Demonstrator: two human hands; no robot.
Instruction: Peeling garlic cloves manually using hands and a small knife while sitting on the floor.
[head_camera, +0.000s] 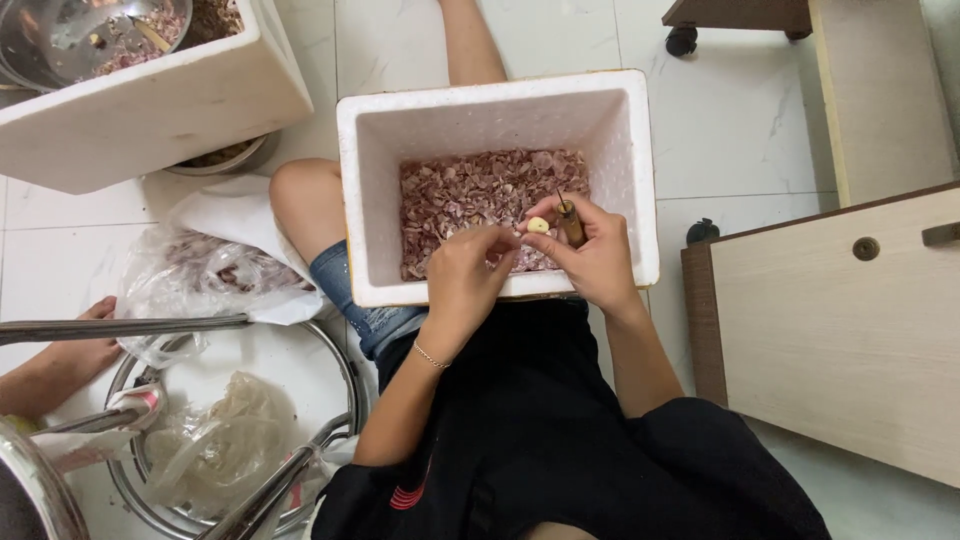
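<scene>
A white foam box (640, 180) rests between my knees, its bottom covered in pinkish garlic skins (470, 195). Over its near edge my left hand (465, 275) pinches a pale peeled garlic clove (538, 225) at the fingertips. My right hand (595, 255) touches the same clove and grips a small knife with a brown wooden handle (570, 222), blade pointing up and away. The two hands meet at the clove above the skins.
A second foam box (150, 110) holding a metal bowl (60, 40) stands at the far left. A plastic bag of garlic (215, 270), a round metal basin (240, 430) and another person's foot (70, 355) lie left. Wooden furniture (840, 320) stands right.
</scene>
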